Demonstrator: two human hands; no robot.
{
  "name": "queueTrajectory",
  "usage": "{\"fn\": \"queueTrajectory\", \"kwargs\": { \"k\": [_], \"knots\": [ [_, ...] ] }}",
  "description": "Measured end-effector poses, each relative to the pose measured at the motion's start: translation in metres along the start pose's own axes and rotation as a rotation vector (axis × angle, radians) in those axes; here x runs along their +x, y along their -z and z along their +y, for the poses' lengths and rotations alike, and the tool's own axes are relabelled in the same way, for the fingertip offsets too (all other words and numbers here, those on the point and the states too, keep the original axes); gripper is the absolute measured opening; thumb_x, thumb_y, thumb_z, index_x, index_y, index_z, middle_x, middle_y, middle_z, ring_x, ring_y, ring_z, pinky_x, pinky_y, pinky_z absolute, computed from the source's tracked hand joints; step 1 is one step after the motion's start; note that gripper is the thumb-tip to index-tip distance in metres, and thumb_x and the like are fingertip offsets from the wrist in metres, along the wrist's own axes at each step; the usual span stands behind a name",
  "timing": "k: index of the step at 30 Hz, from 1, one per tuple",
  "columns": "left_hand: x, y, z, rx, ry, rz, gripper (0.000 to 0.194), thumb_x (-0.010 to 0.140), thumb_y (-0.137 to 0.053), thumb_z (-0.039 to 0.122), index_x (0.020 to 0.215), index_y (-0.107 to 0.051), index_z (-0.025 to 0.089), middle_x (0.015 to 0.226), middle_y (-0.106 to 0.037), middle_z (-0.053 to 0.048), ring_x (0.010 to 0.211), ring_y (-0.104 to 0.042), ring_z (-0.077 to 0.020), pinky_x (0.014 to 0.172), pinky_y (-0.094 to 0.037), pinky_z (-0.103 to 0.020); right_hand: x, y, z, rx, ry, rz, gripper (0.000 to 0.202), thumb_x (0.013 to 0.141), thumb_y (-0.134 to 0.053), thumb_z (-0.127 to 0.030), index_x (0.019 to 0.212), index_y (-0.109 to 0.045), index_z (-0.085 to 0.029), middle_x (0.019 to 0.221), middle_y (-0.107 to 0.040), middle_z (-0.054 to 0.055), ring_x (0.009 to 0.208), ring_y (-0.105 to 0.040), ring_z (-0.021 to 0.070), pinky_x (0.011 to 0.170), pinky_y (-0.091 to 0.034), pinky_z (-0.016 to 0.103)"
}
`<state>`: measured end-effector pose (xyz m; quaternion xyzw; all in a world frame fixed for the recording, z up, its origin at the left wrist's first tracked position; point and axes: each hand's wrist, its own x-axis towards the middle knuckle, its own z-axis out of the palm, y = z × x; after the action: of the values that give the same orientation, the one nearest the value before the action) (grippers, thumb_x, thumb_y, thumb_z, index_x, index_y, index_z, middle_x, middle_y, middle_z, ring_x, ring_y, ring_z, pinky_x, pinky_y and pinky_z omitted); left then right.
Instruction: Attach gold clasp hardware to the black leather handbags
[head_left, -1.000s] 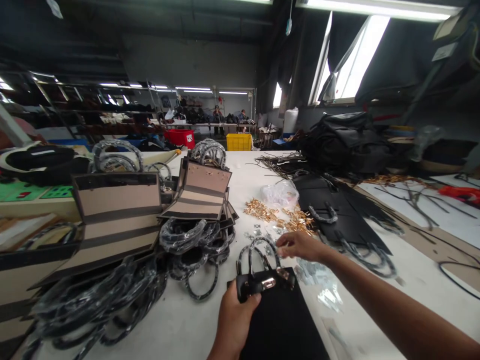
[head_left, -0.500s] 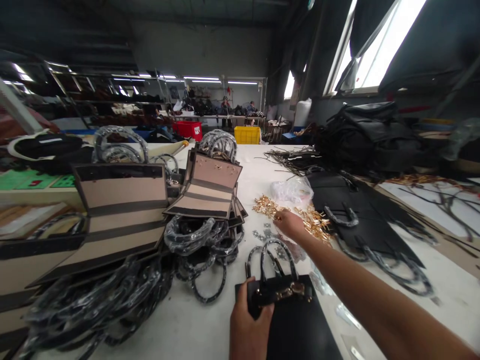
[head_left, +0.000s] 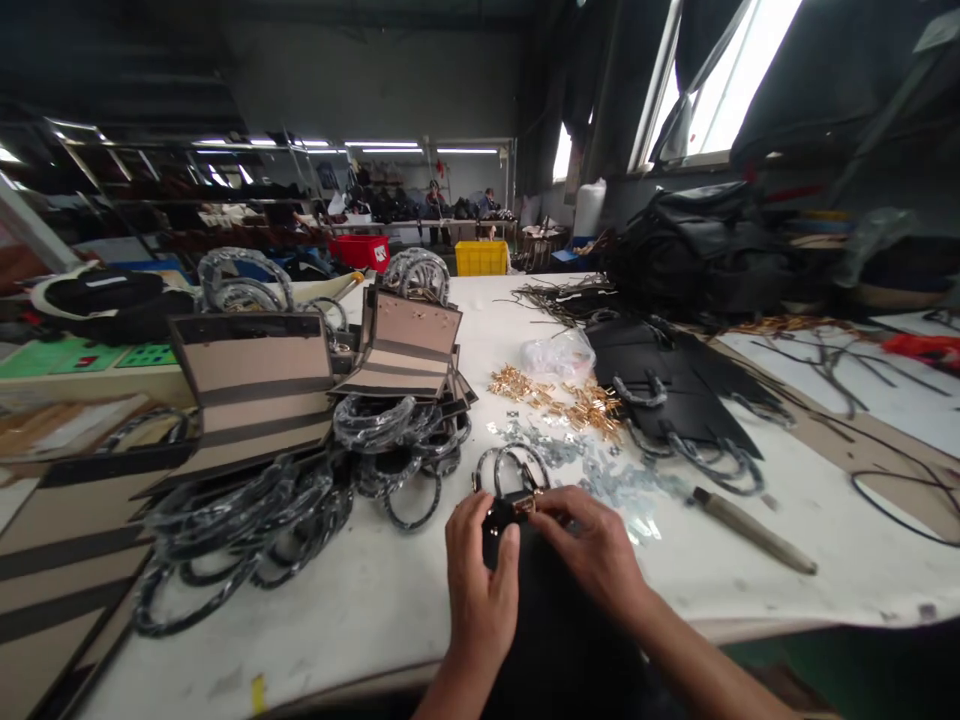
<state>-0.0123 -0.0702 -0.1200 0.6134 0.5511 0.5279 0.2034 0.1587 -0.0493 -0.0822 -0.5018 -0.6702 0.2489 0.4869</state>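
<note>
A black handbag panel [head_left: 559, 610] lies at the table's near edge, its wrapped loop handles [head_left: 517, 462] pointing away from me. My left hand [head_left: 480, 575] grips the panel's upper left part, thumb on top. Gold hardware [head_left: 523, 505] sits on the panel near the handles. The fingertips of my right hand [head_left: 589, 540] are pinched together against this hardware; whatever is between them is too small to make out. Beyond the hands are loose gold metal pieces [head_left: 592, 408] and scattered flat silver metal plates [head_left: 600, 470].
Stacked beige-lined bag panels [head_left: 255, 365] with plastic-wrapped handles stand on the left. A clear plastic bag [head_left: 559, 355] lies behind the gold pieces. Toward the right are more black panels [head_left: 675, 385] and a stick-like tool [head_left: 754, 530] with a dark tip.
My right hand has come back from the gold pieces to the hardware on the panel. The left hand still holds the panel, and the view has shifted, showing more near table edge.
</note>
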Motion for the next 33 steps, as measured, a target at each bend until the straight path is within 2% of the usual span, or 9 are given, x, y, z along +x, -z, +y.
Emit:
{"fn": "queueTrajectory", "kwargs": {
  "k": [3,5,7,10,14,18,22,28,33],
  "knots": [
    [-0.013,0.004,0.012,-0.176,0.174,-0.173,0.036,0.097,-0.06,0.043,0.125,-0.066,0.021,0.117,-0.073,-0.011,0.109,-0.07,-0.0271,0.1,-0.056,-0.043,-0.039,-0.017,0.003,0.073,-0.051,0.049,0.01,0.093,-0.069,-0.034,0.094,-0.075,-0.025,0.095,-0.076,0.005,0.087,-0.071,0.0214,0.078,-0.057,0.032],
    [-0.02,0.003,0.014,-0.36,0.321,-0.272,0.039,0.092,-0.067,0.047,0.119,-0.07,0.019,0.108,-0.077,-0.011,0.099,-0.074,-0.0263,0.089,-0.061,-0.038,-0.053,-0.024,0.009,0.098,-0.058,0.088,0.009,0.093,-0.07,-0.033,0.095,-0.074,-0.025,0.094,-0.075,0.005,0.087,-0.071,0.0217,0.081,-0.057,0.033],
    [-0.024,0.0,0.013,-0.497,0.4,-0.289,0.039,0.087,-0.073,0.048,0.111,-0.074,0.017,0.107,-0.078,-0.011,0.099,-0.075,-0.0265,0.089,-0.061,-0.036,-0.059,-0.027,0.015,0.124,-0.037,0.098,0.009,0.093,-0.07,-0.031,0.097,-0.073,-0.024,0.096,-0.075,0.005,0.091,-0.071,0.0221,0.085,-0.057,0.035],
    [-0.026,-0.001,0.007,-0.539,0.451,-0.264,0.039,0.085,-0.076,0.048,0.107,-0.076,0.017,0.106,-0.079,-0.011,0.098,-0.075,-0.0256,0.086,-0.061,-0.033,-0.061,-0.026,0.019,0.221,-0.085,0.041,0.013,0.092,-0.071,-0.033,0.102,-0.073,-0.024,0.101,-0.075,0.005,0.094,-0.071,0.0232,0.089,-0.057,0.036],
    [-0.027,0.001,-0.001,-0.508,0.456,-0.27,0.042,0.087,-0.073,0.05,0.113,-0.075,0.017,0.11,-0.078,-0.011,0.095,-0.075,-0.0246,0.075,-0.062,-0.03,-0.057,-0.023,0.02,0.289,-0.212,0.005,0.014,0.091,-0.071,-0.036,0.096,-0.074,-0.024,0.095,-0.075,0.004,0.087,-0.071,0.0227,0.081,-0.057,0.034],
    [-0.027,0.002,-0.004,-0.47,0.408,-0.257,0.042,0.088,-0.072,0.051,0.114,-0.075,0.018,0.111,-0.078,-0.011,0.095,-0.075,-0.0242,0.078,-0.063,-0.031,-0.054,-0.021,0.015,0.185,-0.152,-0.029,0.014,0.092,-0.07,-0.032,0.081,-0.074,-0.024,0.085,-0.073,0.002,0.083,-0.069,0.0209,0.081,-0.053,0.033],
    [-0.029,0.001,-0.003,-0.444,0.338,-0.259,0.038,0.09,-0.071,0.05,0.114,-0.075,0.021,0.112,-0.076,-0.01,0.097,-0.074,-0.0239,0.079,-0.063,-0.032,-0.051,-0.018,0.014,0.22,-0.193,-0.077,0.014,0.091,-0.071,-0.034,0.082,-0.073,-0.023,0.083,-0.072,0.001,0.08,-0.068,0.0196,0.078,-0.051,0.031],
    [-0.034,-0.004,-0.002,-0.412,0.29,-0.261,0.033,0.094,-0.067,0.045,0.114,-0.074,0.021,0.112,-0.073,-0.009,0.091,-0.073,-0.0208,0.076,-0.063,-0.03,-0.048,-0.013,0.026,0.318,-0.314,-0.206,0.016,0.087,-0.075,-0.036,0.087,-0.07,-0.022,0.081,-0.071,0.0,0.075,-0.065,0.0186,0.072,-0.05,0.03],
    [-0.033,-0.003,0.0,-0.387,0.33,-0.29,0.033,0.095,-0.066,0.044,0.114,-0.073,0.018,0.107,-0.076,-0.008,0.083,-0.072,-0.0181,0.074,-0.062,-0.028,-0.05,-0.01,0.027,0.33,-0.247,-0.191,0.015,0.09,-0.074,-0.036,0.084,-0.071,-0.022,0.081,-0.069,0.0,0.077,-0.064,0.0181,0.074,-0.049,0.03]
  ]
}}
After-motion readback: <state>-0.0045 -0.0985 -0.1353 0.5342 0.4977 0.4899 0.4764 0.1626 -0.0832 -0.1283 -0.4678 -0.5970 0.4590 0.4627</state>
